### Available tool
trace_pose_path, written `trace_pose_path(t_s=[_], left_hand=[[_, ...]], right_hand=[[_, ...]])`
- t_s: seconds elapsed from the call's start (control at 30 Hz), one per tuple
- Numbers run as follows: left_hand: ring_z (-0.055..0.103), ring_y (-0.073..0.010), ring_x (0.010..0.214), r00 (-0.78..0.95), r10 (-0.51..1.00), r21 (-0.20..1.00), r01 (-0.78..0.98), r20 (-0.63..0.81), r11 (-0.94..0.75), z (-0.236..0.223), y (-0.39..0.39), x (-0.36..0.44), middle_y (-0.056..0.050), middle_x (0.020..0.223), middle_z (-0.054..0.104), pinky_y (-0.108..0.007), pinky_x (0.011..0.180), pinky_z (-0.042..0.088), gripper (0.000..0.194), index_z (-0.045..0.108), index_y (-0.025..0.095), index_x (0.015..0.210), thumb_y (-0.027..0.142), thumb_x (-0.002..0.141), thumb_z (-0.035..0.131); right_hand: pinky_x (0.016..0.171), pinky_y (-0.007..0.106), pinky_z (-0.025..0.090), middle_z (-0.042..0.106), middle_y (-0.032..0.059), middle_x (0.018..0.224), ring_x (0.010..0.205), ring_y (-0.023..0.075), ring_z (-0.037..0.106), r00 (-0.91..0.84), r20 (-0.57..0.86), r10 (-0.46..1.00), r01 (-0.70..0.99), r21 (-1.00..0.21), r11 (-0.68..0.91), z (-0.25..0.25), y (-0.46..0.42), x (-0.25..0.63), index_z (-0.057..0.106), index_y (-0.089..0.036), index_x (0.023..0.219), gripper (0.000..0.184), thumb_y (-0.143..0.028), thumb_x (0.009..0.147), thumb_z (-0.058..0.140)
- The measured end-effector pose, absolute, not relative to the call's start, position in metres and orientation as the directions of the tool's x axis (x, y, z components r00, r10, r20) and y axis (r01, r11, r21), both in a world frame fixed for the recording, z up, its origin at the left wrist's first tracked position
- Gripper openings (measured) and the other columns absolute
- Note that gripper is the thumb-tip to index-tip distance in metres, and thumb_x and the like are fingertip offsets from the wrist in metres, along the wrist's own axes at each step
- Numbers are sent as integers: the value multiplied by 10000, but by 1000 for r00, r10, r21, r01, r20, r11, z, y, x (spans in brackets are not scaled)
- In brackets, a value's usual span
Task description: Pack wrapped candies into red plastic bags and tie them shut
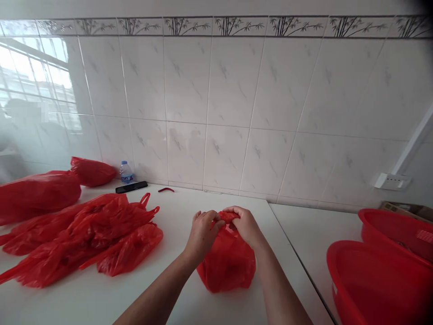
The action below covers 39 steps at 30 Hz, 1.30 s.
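Observation:
A red plastic bag point(228, 266) rests on the white table in front of me, its lower part rounded out. What it contains is hidden by the red plastic. My left hand point(204, 230) pinches the gathered top of the bag from the left. On the other side, my right hand point(244, 225) grips the same top edge, its fingers curled over the plastic. Both hands are close together above the bag's body.
Several red plastic bags point(98, 225) lie heaped on the left, with fuller red bags point(43, 194) behind. By the wall are a plastic bottle point(126, 172), a black phone point(131, 187) and a small dark-red curved item point(166, 189). Red basins point(375, 280) stand at right.

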State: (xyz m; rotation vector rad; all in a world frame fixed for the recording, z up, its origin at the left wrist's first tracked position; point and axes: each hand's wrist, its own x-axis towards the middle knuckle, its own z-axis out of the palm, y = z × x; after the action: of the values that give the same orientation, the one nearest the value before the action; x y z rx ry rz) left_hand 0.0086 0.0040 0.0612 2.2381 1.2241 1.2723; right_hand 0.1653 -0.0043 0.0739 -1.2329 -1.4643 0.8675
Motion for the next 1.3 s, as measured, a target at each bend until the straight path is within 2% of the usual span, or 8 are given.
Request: trace_pose_path(t_s=[0.13,0.37,0.57,0.77,0.87,0.93,1.1,1.3], left_hand=[[551,-203,890,256,714,508,553,651,-661,60,-2,-1,-31,879,607,-379,886,378,93,552,209,710,186,800,539],[547,-193,854,484,707,414,581,517,-700,41,-52,-28,-25,846,598,-443,923,366,184,506,191,613,29,696,527],[538,-238,1033,459,766,572,510,449,-642,31,-74,-34,-73,1071,605,-410,904,441,136,583,222,779,118,710,635],[150,-453,1368,498,771,419,649,398,-635,27,-55,-2,-137,1534,177,-696,1034,165,1045,338,328,1383,459,474,838],[154,-494,1351,556,773,379,674,305,-634,18,-42,13,-124,1562,12,-706,979,244,1195,149,379,1450,522,463,808],[324,-473,1278,565,795,372,704,222,-605,12,-36,16,-144,1545,92,-609,903,399,1125,204,356,1440,515,490,784],[608,-251,862,535,837,328,775,118,-541,8,-29,-1,-90,977,635,-340,703,480,264,637,205,957,285,710,592],[580,-141,700,267,904,534,737,333,-414,21,-17,-55,-8,807,642,-225,602,411,207,623,200,760,108,646,477]], right_hand=[[733,293,495,657,61,1021,765,148,621,-59,220,974,-107,-971,213,71,-1,172,648,-186,1029,346,-308,713,582],[779,312,475,669,32,766,831,200,607,365,180,913,169,-978,125,10,37,192,662,-198,742,177,-217,609,545],[581,302,493,663,19,737,671,193,617,252,97,963,115,-991,70,-28,41,201,654,-205,904,311,-357,636,610],[664,316,534,691,62,858,794,226,655,284,-12,959,-180,-983,41,-42,41,219,592,-210,968,446,-497,635,674],[696,316,531,702,65,895,830,240,656,238,12,971,-11,-1000,15,-41,42,221,628,-200,938,430,-486,622,682],[713,305,522,702,61,919,854,237,653,228,30,973,157,-988,-6,-41,44,220,639,-191,937,424,-487,633,663],[705,293,539,694,54,876,827,221,659,223,-25,975,151,-987,-59,-50,49,224,604,-163,1051,543,-517,641,647],[736,298,557,690,54,874,824,211,664,235,-26,972,128,-990,-57,-60,55,229,616,-158,1059,559,-502,624,681]])
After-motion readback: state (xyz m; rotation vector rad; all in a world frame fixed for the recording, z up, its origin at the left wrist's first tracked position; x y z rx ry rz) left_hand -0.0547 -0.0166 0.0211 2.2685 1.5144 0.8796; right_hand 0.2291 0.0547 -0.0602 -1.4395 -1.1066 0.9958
